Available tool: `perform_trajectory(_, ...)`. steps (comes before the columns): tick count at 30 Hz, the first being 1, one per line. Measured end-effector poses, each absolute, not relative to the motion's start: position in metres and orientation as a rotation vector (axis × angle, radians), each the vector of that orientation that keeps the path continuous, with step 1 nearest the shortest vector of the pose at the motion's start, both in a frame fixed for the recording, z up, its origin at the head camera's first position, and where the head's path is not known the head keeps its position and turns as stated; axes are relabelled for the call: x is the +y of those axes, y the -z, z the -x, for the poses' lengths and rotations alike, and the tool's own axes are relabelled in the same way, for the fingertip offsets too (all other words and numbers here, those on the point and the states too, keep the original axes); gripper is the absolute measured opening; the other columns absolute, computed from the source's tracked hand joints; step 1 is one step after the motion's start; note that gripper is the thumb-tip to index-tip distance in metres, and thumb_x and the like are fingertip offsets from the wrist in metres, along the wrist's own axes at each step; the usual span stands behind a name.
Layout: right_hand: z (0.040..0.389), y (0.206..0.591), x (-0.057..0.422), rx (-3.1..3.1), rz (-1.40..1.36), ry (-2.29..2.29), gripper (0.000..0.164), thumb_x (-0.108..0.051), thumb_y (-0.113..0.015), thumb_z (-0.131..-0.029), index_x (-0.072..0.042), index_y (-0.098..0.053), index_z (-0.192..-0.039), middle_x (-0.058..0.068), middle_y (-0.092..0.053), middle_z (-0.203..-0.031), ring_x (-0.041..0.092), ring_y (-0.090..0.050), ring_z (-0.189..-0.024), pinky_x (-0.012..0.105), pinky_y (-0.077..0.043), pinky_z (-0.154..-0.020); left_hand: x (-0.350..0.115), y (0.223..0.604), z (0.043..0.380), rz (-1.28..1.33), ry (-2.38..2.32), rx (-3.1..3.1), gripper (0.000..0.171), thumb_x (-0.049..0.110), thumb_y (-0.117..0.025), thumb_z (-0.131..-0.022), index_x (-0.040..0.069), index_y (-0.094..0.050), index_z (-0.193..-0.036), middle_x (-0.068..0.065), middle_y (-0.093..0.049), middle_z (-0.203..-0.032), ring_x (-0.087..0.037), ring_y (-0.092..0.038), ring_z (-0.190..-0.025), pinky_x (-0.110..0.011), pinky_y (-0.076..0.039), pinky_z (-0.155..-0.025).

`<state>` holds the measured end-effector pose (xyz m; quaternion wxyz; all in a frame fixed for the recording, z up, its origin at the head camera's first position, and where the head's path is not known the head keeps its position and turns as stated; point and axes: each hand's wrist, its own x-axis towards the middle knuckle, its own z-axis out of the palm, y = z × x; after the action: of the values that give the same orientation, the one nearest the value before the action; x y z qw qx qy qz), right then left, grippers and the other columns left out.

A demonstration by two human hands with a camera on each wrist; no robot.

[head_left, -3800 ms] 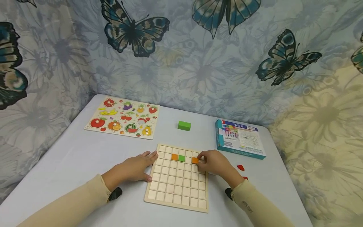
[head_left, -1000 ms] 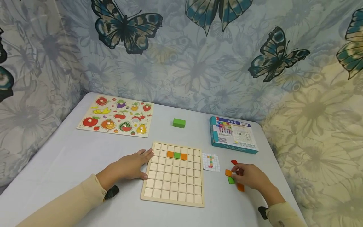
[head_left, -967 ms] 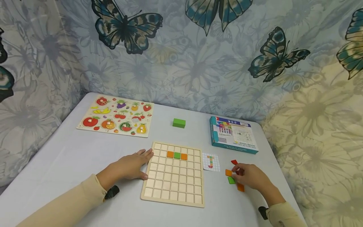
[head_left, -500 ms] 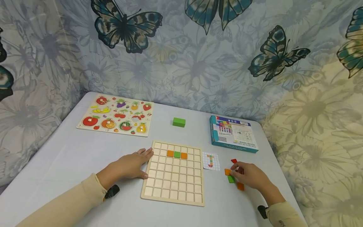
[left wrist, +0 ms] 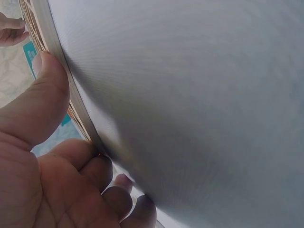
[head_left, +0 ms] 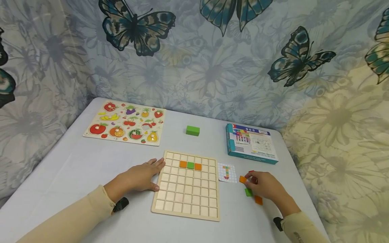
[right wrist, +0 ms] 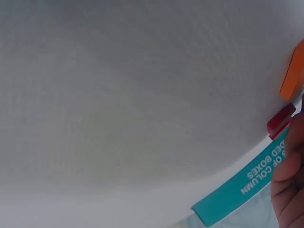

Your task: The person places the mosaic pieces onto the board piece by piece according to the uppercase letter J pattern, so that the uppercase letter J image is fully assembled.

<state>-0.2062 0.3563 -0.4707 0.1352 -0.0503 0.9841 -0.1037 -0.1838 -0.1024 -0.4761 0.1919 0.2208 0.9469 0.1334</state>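
My left hand [head_left: 138, 179] rests against the left edge of a wooden grid board [head_left: 185, 216], fingers spread along it; the thumb touches that edge in the left wrist view. On the board an orange tile [head_left: 183, 164], a green tile [head_left: 190, 165] and another orange tile [head_left: 198, 167] lie in one row. Right of the board, my right hand [head_left: 267, 185] pinches a loose orange tile [head_left: 242, 179] between thumb and forefinger. Below it lie a green tile [head_left: 248, 192] and an orange tile [head_left: 258, 200]. Red pieces [right wrist: 280, 119] are partly hidden by the hand.
A small pattern card [head_left: 227, 172] lies against the board's right side. Farther back stand a fruit puzzle board [head_left: 124, 123], a green block [head_left: 192, 130] and a flat teal-edged box [head_left: 252, 143]. A butterfly-patterned cloth hangs behind the white table.
An orange tile was set third in the board's row, and my right hand went right to the loose pieces. It has now drawn another orange tile slightly away from the green one.
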Motion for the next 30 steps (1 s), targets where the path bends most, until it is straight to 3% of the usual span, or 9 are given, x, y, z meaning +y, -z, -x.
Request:
perform_trajectory(11,0.212,0.463,0.339,2.87,0.15,0.338,0.027,-0.039,-0.074,-0.078,-0.023,-0.07,-0.1,-0.004,-0.056,-0.074,0.013,-0.048,-0.068,0.025,-0.041,-0.056,-0.105,0.474,0.183,-0.62,-0.376,2.661,0.093,0.045,-0.071,-0.078,0.013,-0.022,-0.15,0.0,-0.016,-0.158,-0.029,-0.015,-0.145,-0.051,-0.03,-0.11)
perform_trajectory(17,0.212,0.452,0.272,2.886,0.33,0.401,0.024,-0.038,-0.074,-0.078,-0.027,-0.071,-0.099,-0.005,-0.053,-0.068,0.011,-0.048,-0.064,0.023,-0.038,-0.051,-0.107,0.473,0.181,-0.629,-0.396,2.667,0.093,0.044,-0.071,-0.077,0.012,-0.023,-0.15,-0.002,-0.018,-0.158,-0.03,-0.017,-0.145,-0.051,-0.03,-0.11)
perform_trajectory(23,0.216,0.452,0.199,2.896,0.648,0.333,0.022,-0.036,-0.071,-0.08,-0.023,-0.072,-0.098,-0.011,-0.052,-0.064,0.007,-0.046,-0.058,0.022,-0.037,-0.05,-0.106,0.474,0.182,-0.626,-0.396,2.668,0.092,0.045,-0.07,-0.078,0.013,-0.023,-0.15,-0.002,-0.018,-0.158,-0.03,-0.017,-0.145,-0.052,-0.03,-0.11)
perform_trajectory(30,0.217,0.458,0.169,2.917,0.801,0.232,0.018,-0.031,-0.068,-0.082,-0.022,-0.073,-0.097,-0.013,-0.061,-0.071,0.004,-0.048,-0.061,0.02,-0.041,-0.055,-0.102,0.475,0.184,-0.647,-0.397,2.672,0.093,0.044,-0.071,-0.077,0.012,-0.023,-0.15,-0.002,-0.019,-0.158,-0.029,-0.017,-0.145,-0.05,-0.027,-0.113)
